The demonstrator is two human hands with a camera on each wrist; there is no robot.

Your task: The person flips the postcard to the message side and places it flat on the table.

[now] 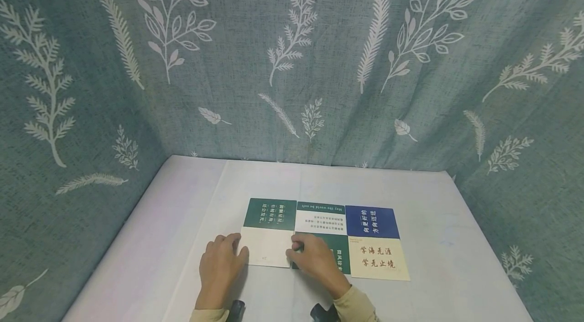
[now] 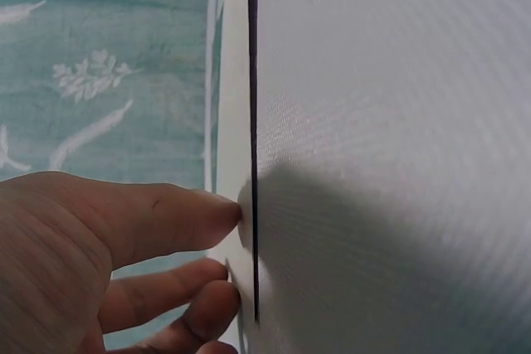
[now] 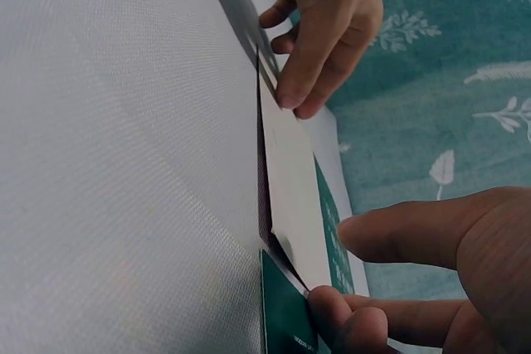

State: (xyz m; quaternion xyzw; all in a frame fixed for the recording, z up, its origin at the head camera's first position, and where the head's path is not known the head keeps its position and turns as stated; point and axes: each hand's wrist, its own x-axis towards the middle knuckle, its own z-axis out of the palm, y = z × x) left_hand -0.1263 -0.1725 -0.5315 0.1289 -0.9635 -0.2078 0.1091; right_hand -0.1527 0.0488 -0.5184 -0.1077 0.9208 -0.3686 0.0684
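A blank cream card [image 1: 266,248] lies between the two hands, with a small faint mark near its front edge. My left hand [image 1: 222,261] holds its left edge; in the left wrist view the thumb [image 2: 220,217] meets the edge and the other fingers curl behind. At the right edge is my right hand [image 1: 317,256], fingers curled against the card's corner and the thumb [image 3: 365,234] held apart above it. A dark strip shows under the card's near edge in the right wrist view. The right hand partly covers a green card [image 1: 343,256] beside it.
Behind the cream card lies a green card [image 1: 271,214] with white characters. To the right are a green-and-white card [image 1: 328,219], a blue card [image 1: 385,223] and a pale yellow card [image 1: 378,272]. A white cloth covers the table [image 1: 447,230]; a leaf-patterned curtain [image 1: 246,68] surrounds it.
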